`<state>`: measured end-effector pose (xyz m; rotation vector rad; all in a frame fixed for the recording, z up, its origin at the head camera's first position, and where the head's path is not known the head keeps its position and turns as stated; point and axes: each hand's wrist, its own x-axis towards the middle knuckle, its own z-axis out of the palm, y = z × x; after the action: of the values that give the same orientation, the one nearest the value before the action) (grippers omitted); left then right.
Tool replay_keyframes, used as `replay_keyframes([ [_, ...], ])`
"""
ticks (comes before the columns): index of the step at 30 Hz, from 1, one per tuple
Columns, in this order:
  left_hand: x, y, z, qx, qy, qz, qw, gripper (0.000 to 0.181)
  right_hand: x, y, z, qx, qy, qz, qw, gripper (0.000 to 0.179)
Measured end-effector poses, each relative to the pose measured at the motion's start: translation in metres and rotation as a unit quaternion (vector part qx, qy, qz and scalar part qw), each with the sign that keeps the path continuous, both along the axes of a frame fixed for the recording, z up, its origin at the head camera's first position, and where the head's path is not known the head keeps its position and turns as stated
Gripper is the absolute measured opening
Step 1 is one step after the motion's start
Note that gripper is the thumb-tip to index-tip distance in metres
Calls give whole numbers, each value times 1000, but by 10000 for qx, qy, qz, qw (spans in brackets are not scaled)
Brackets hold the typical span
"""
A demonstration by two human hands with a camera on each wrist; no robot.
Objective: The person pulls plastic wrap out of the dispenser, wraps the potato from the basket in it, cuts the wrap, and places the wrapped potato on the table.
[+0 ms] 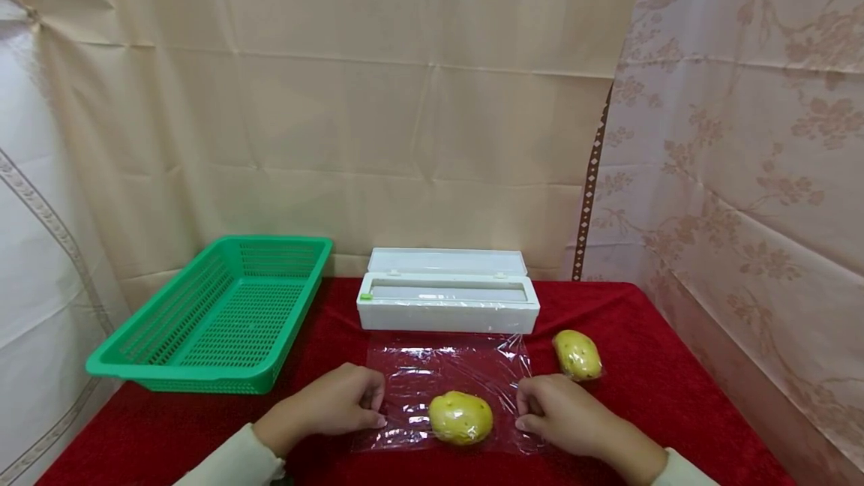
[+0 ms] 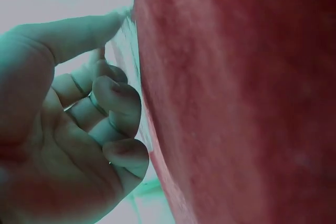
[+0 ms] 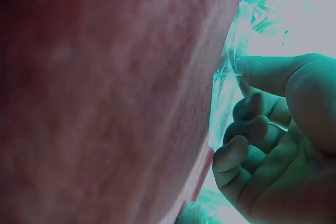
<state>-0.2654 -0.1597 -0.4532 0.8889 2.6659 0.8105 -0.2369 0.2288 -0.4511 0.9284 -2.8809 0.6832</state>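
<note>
A sheet of clear cling film [image 1: 412, 388] lies spread over the red cloth, with a yellow potato [image 1: 461, 418] on its near half. At the film's left edge, my left hand [image 1: 347, 400] pinches the film between thumb and fingers; in the left wrist view the other fingers [image 2: 118, 103] curl in toward the palm. My right hand [image 1: 563, 411] pinches the opposite edge, and the right wrist view shows crinkled film [image 3: 226, 87] at the thumb tip. Beyond the right hand sits a second potato [image 1: 577, 355], shiny with film around it.
Behind the film stands a white cling film dispenser box [image 1: 448, 316], its lid raised, with a small green piece at its left. A green plastic basket [image 1: 270, 373] is at the left. Red cloth [image 1: 648, 396] covers the table, and curtains hang behind and at the sides.
</note>
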Motion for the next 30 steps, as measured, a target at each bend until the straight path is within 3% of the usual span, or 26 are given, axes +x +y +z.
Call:
replay_keyframes([
  [10, 1, 10, 6, -73, 84, 39, 9999, 28, 0, -5, -2, 128, -113, -218, 9996, 24],
  [18, 5, 6, 9, -296, 410, -140, 9986, 23, 2, -1, 5, 210, -241, -137, 9994, 13],
  [26, 12, 0, 23, -135, 19, -52, 9999, 17, 6, 9, 16, -306, -564, 67, 9979, 13],
  [30, 20, 5, 32, -161, 128, 19, 9998, 12, 12, 6, 25, -469, -460, 74, 9978, 15],
])
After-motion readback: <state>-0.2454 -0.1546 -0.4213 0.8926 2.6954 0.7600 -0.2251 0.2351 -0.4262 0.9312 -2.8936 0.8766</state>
